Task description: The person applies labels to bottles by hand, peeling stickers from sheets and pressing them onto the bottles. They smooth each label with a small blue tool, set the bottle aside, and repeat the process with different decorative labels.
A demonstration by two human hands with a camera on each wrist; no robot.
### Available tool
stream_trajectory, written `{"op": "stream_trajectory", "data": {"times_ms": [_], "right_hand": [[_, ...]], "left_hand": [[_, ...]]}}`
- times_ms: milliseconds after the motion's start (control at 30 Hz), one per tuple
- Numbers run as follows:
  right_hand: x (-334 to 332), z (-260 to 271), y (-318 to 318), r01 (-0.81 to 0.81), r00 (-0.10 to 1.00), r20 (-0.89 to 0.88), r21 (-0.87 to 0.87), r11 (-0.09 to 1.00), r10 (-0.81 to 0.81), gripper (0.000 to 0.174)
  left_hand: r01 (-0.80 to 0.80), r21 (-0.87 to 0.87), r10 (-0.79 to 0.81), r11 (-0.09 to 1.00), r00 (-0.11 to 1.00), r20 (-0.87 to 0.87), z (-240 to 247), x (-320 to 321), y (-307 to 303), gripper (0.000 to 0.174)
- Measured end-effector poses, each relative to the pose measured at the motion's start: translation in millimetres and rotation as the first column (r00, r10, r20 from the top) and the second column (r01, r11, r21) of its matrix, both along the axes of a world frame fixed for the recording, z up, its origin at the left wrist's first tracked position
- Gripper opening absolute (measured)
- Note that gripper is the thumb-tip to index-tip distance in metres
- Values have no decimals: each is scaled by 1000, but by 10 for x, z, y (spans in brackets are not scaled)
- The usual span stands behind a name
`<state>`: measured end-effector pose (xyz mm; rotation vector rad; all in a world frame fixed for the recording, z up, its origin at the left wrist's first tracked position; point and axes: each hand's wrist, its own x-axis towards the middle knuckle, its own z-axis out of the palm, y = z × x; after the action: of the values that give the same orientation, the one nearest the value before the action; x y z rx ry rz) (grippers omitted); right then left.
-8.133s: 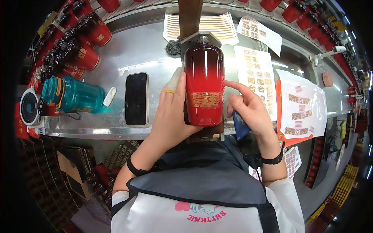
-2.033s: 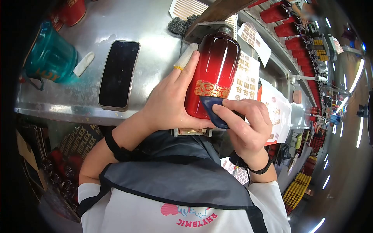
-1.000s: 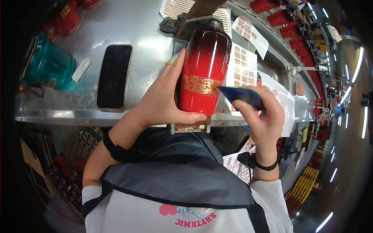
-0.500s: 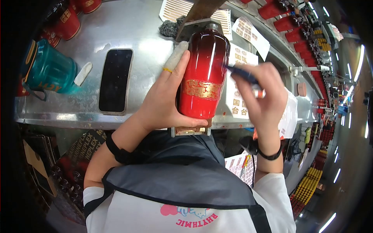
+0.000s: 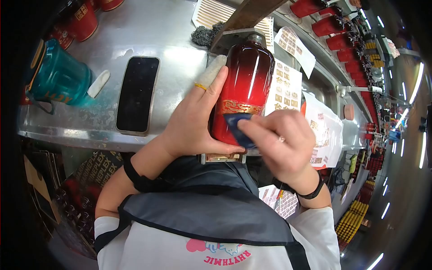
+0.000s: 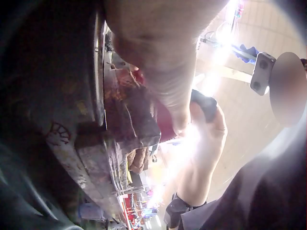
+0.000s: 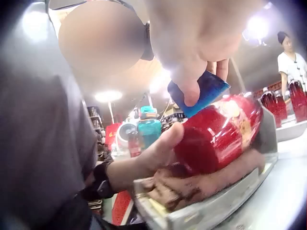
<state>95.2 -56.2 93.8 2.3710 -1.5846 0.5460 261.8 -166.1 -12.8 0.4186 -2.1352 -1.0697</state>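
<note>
A glossy bottle (image 5: 250,78), dark at the neck and red below, lies in a padded cradle (image 7: 211,191) with its neck away from the person. Round its lower part runs a gold patterned band (image 5: 235,106). The left hand (image 5: 191,121) steadies the bottle, fingers along its left side and thumb against the base; one finger wears a pale cover (image 5: 213,69) held by a yellow band. Between thumb and fingers, the right hand (image 5: 288,144) pinches a flat blue scraper (image 5: 237,128). Its edge lies against the red surface just below the gold band, partly covering it from above.
On the metal bench lie a phone (image 5: 138,94), a teal jug (image 5: 63,76) and a white stick-like piece (image 5: 99,84). Sheets of gold decals (image 5: 283,85) lie right of the bottle. A dark scouring pad (image 5: 203,36) sits by its neck. More red bottles (image 5: 83,22) stand behind.
Half a second ago the scraper was at the bottle's upper right side; now it is down at the lower body. Earlier it hung in the right palm. The left hand keeps its hold.
</note>
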Motion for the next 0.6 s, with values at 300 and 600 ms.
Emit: {"op": "stream_trajectory", "data": {"times_ms": [300, 600], "right_hand": [[-124, 41, 2, 110, 993, 55, -71, 991, -106, 36], [-28, -28, 331, 228, 932, 281, 40, 973, -229, 44]], "left_hand": [[92, 208, -101, 974, 994, 36, -8, 29, 0, 130], [178, 172, -189, 969, 981, 50, -79, 7, -44, 135]]}}
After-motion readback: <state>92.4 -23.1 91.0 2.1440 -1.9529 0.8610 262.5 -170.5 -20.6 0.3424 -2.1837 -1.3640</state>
